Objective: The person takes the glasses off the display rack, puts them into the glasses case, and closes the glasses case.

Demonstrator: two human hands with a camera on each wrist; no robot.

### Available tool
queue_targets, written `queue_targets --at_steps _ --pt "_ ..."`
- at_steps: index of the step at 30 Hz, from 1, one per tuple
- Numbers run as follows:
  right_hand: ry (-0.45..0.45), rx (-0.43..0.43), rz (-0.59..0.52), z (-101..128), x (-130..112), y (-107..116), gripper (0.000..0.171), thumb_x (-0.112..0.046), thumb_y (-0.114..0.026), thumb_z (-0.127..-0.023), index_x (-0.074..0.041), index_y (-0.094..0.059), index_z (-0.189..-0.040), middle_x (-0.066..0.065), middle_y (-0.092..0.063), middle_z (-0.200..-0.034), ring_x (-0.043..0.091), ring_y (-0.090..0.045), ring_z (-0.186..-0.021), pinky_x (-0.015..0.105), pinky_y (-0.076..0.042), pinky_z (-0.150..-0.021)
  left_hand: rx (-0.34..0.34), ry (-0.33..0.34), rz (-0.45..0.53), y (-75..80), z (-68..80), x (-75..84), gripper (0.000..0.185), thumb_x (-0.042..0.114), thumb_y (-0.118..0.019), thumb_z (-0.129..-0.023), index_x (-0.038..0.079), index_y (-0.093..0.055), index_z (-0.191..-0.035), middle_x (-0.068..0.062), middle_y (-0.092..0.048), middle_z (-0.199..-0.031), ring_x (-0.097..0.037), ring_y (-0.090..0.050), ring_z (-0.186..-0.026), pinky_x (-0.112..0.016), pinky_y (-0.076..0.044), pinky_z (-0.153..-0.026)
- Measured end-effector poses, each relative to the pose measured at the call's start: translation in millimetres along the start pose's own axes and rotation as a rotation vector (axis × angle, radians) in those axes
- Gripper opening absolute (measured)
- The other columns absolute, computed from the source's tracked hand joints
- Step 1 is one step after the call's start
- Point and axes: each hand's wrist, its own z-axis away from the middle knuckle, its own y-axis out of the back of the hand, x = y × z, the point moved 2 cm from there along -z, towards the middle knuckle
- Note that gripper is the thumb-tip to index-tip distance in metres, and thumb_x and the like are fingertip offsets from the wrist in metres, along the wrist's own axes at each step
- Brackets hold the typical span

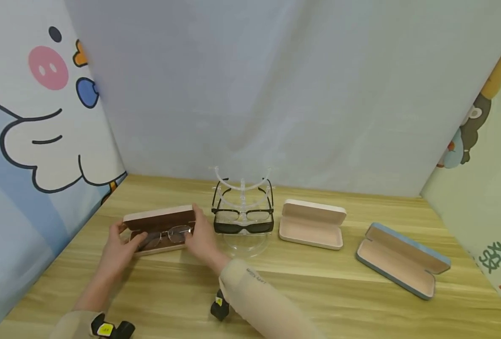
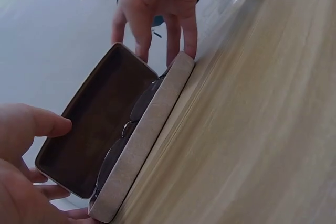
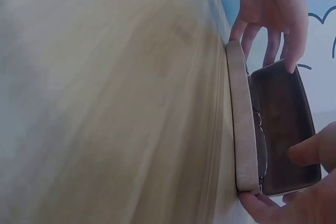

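Closest to me, at the near part of the desk (image 1: pixel 170 301), were the person's beige sleeves (image 1: pixel 271 301), with a black wrist device (image 1: pixel 123 330) below each hand. Just past them, near the desk's left edge, a brown-lined glasses case (image 1: pixel 159 217) sat with its lid raised. The left hand (image 1: pixel 120 247) gripped its left end, thumb against the lid's lining; the right hand (image 1: pixel 201 235) gripped the opposite end the same way. Thin-rimmed eyeglasses (image 1: pixel 178 234) lay inside, lenses up against the front wall.

Over toward the desk's right edge a blue glasses case (image 1: pixel 396 273) stood open at a slant. Between the two, a clear display stand (image 1: pixel 242 186) carried black sunglasses (image 1: pixel 230 229) beneath black-browed eyeglasses (image 1: pixel 226 211); just to its right was an open pale glasses case (image 1: pixel 311 235). Beyond the desk's far edge hung a plain pale curtain (image 1: pixel 309 94).
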Motion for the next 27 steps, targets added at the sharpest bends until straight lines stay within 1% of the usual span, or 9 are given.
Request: queue_targets --at_steps 1,4,7,8,11,14,18,23,27 --pt "0.000 0.005 -0.019 0 1 1 0.070 -0.001 -0.059 -0.083 -0.013 -0.024 -0.143 0.008 -0.039 -0.140 0.025 -0.046 -0.121 0.035 -0.041 -0.098 0.000 0.001 0.015 -0.3 -0.2 0.6 0.079 0.034 -0.050 -0.092 0.006 0.004 -0.144 -0.026 0.000 -0.148 -0.052 -0.015 -0.130 -0.057 -0.026 -0.103" --pt "-0.002 -0.002 -0.084 0 3 4 0.061 -0.004 -0.058 -0.085 -0.013 -0.030 -0.139 0.007 -0.041 -0.140 0.025 -0.053 -0.113 0.030 -0.050 -0.082 0.023 0.009 0.040 -0.6 -0.2 1.4 0.076 0.037 -0.049 -0.092 0.005 -0.002 -0.142 -0.027 -0.005 -0.148 -0.050 -0.018 -0.130 -0.055 -0.029 -0.101" --pt "-0.004 -0.010 -0.123 1 5 5 0.052 -0.008 -0.058 -0.087 -0.015 -0.034 -0.133 0.008 -0.042 -0.139 0.026 -0.055 -0.109 0.025 -0.049 -0.068 0.067 0.026 0.036 -1.1 0.0 0.8 0.074 0.043 -0.045 -0.092 0.003 -0.006 -0.139 -0.027 -0.011 -0.147 -0.046 -0.025 -0.128 -0.052 -0.032 -0.098" --pt "-0.002 -0.005 -0.130 2 5 5 0.049 -0.009 -0.058 -0.087 -0.015 -0.036 -0.131 0.009 -0.043 -0.137 0.027 -0.056 -0.109 0.026 -0.049 -0.068 0.087 0.032 0.031 -1.4 0.1 0.5 0.073 0.046 -0.043 -0.092 0.003 -0.007 -0.138 -0.027 -0.014 -0.146 -0.045 -0.027 -0.126 -0.052 -0.032 -0.096" --pt "-0.005 0.009 -0.132 3 5 5 0.042 -0.014 -0.057 -0.089 -0.015 -0.039 -0.126 0.009 -0.046 -0.134 0.026 -0.050 -0.118 0.030 -0.048 -0.083 0.153 0.046 0.036 -3.2 -1.0 0.0 0.070 0.050 -0.036 -0.092 0.000 -0.011 -0.136 -0.031 -0.020 -0.142 -0.043 -0.028 -0.122 -0.052 -0.029 -0.095" --pt "-0.014 0.031 -0.136 5 4 5 0.036 -0.018 -0.058 -0.089 -0.015 -0.041 -0.121 0.009 -0.049 -0.132 0.025 -0.048 -0.120 0.036 -0.046 -0.092 0.218 0.051 0.039 -4.3 -2.6 -1.1 0.064 0.047 -0.031 -0.094 -0.002 -0.016 -0.132 -0.036 -0.026 -0.134 -0.043 -0.029 -0.119 -0.054 -0.027 -0.096" --pt "-0.018 0.072 -0.147 6 4 4 0.028 -0.019 -0.056 -0.091 -0.013 -0.043 -0.115 0.011 -0.053 -0.125 0.026 -0.055 -0.111 0.034 -0.049 -0.081 0.276 0.046 0.026 -3.9 -2.5 -3.2 0.058 0.043 -0.032 -0.095 -0.004 -0.020 -0.127 -0.038 -0.032 -0.127 -0.044 -0.033 -0.113 -0.055 -0.028 -0.093" --pt "-0.003 0.168 -0.138 7 4 1 0.013 -0.014 -0.051 -0.093 -0.010 -0.047 -0.105 0.012 -0.059 -0.109 0.026 -0.060 -0.092 0.032 -0.050 -0.072 0.248 0.044 0.029 -2.7 0.9 -6.8 0.060 0.043 -0.034 -0.095 -0.004 -0.020 -0.129 -0.034 -0.028 -0.133 -0.045 -0.030 -0.119 -0.056 -0.027 -0.095" --pt "-0.022 0.229 -0.125 6 2 0 0.006 -0.013 -0.052 -0.092 -0.011 -0.049 -0.097 0.011 -0.063 -0.097 0.024 -0.061 -0.086 0.031 -0.049 -0.070 0.245 0.031 0.045 -1.4 2.5 -9.6 0.060 0.041 -0.037 -0.094 -0.006 -0.022 -0.129 -0.031 -0.026 -0.139 -0.044 -0.024 -0.127 -0.055 -0.024 -0.100"
